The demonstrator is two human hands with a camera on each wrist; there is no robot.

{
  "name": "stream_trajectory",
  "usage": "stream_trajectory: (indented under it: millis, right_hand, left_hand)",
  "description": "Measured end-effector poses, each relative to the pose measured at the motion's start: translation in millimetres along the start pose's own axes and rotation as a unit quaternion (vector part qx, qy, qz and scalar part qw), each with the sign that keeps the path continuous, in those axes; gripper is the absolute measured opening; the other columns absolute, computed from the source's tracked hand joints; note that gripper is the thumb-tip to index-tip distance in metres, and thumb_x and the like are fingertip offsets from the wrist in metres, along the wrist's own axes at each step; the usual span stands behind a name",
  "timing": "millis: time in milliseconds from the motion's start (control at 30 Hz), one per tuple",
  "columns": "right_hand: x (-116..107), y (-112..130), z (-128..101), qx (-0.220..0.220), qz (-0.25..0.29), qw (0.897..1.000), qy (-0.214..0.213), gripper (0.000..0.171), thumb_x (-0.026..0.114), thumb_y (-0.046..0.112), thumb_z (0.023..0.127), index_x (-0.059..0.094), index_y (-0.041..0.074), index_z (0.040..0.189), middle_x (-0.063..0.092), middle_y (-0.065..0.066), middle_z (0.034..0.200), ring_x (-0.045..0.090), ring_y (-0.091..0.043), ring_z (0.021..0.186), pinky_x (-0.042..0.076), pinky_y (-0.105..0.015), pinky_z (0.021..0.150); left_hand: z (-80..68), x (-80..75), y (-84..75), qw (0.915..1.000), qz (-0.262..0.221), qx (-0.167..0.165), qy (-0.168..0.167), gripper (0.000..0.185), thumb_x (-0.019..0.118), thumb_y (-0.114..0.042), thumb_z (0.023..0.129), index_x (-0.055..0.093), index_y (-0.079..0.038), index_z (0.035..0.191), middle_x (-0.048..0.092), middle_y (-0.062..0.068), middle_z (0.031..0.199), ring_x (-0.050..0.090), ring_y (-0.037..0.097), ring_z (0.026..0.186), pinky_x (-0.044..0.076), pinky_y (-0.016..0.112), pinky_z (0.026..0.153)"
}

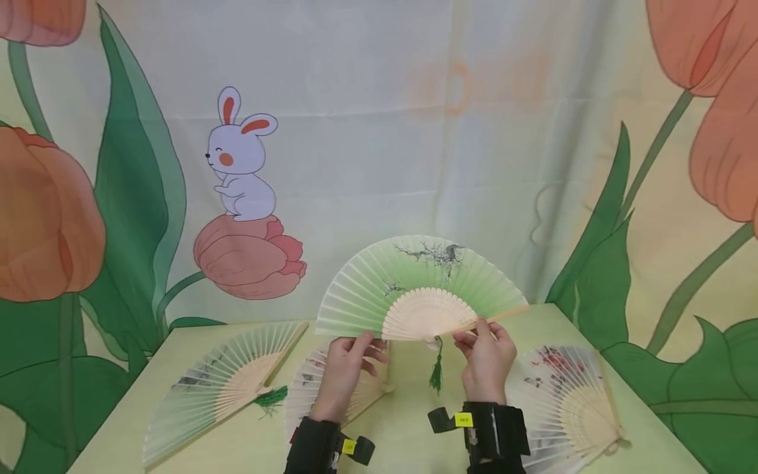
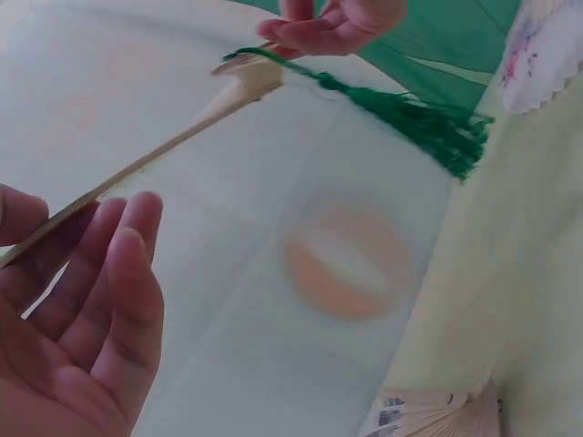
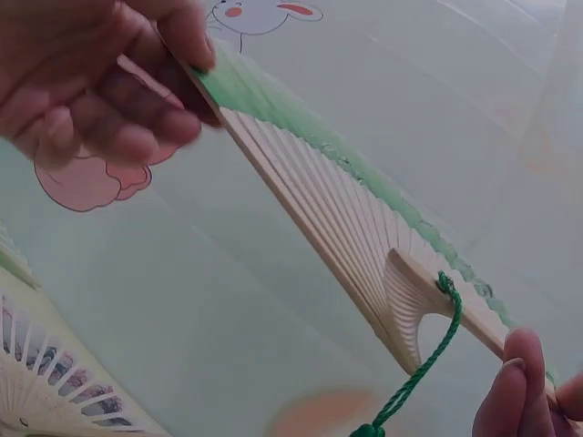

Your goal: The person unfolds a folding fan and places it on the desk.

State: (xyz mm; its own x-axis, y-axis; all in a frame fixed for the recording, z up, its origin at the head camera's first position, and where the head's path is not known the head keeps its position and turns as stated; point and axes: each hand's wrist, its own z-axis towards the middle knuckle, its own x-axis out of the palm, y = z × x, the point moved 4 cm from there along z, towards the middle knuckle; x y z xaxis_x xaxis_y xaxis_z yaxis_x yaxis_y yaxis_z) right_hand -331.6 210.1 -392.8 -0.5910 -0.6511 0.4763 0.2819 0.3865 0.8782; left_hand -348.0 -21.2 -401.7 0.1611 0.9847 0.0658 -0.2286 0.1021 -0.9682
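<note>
A green folding fan (image 1: 435, 280) is spread wide in the middle of the head view, raised above the table, with a dark branch painted on its leaf. My left hand (image 1: 346, 372) pinches its left outer stick between thumb and fingers. On the other side my right hand (image 1: 488, 355) pinches the right outer stick. From the pivot hangs a green tassel (image 1: 436, 372). The right wrist view shows the pale slats (image 3: 319, 209) edge-on, running between both hands. In the left wrist view the fan is a thin strip, so its leaf is hidden there.
On the pale green table (image 1: 408, 428) lie a light green fan (image 1: 225, 388) at left, a white fan (image 1: 308, 382) partly behind my left hand, and a fan with red blossoms (image 1: 562, 395) at right. A printed cloth backdrop (image 1: 379, 131) stands behind.
</note>
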Motion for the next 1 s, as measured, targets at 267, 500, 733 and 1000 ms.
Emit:
stream_trajectory:
  millis: [267,500,733,1000]
  right_hand:
    - [-18,7,14,-0.001,-0.018,1.0,-0.01,0.017,0.052,0.018,0.102,0.05,0.001,0.098,0.06,-0.004,0.077,0.061,-0.008,0.053,0.054,-0.023,0.056]
    - [-18,6,34,0.002,-0.089,0.996,0.01,0.017,0.05,0.017,0.103,0.048,0.001,0.097,0.055,-0.008,0.085,0.06,-0.008,0.054,0.054,-0.023,0.058]
    - [-15,12,77,-0.019,-0.223,0.972,0.07,0.019,0.048,0.014,0.102,0.05,-0.004,0.107,0.059,-0.01,0.085,0.058,-0.009,0.05,0.051,-0.023,0.052]
    - [-32,11,116,0.006,-0.397,0.905,0.154,0.026,0.043,0.015,0.102,0.049,-0.008,0.113,0.055,-0.012,0.08,0.057,-0.014,0.056,0.052,-0.025,0.055]
  left_hand:
    - [1.9,-18.5,-9.7,0.9957,-0.037,0.01,-0.085,0.025,0.054,-0.024,0.102,0.06,-0.003,0.114,0.062,0.018,0.095,0.067,0.027,0.078,0.054,0.029,0.058]
    - [-5.7,-34.7,-10.0,0.9967,0.03,-0.014,-0.074,0.024,0.057,-0.023,0.101,0.063,-0.003,0.112,0.066,0.015,0.092,0.067,0.028,0.077,0.056,0.031,0.061]
    - [-21.3,-21.5,16.5,0.9926,0.096,-0.065,0.035,0.023,0.049,-0.011,0.102,0.062,0.004,0.113,0.067,0.015,0.089,0.068,0.025,0.074,0.055,0.031,0.058]
    - [-60.4,22.5,53.7,0.9685,0.04,-0.187,0.159,0.039,0.047,-0.01,0.098,0.047,0.01,0.131,0.069,0.015,0.097,0.07,0.028,0.072,0.056,0.035,0.057]
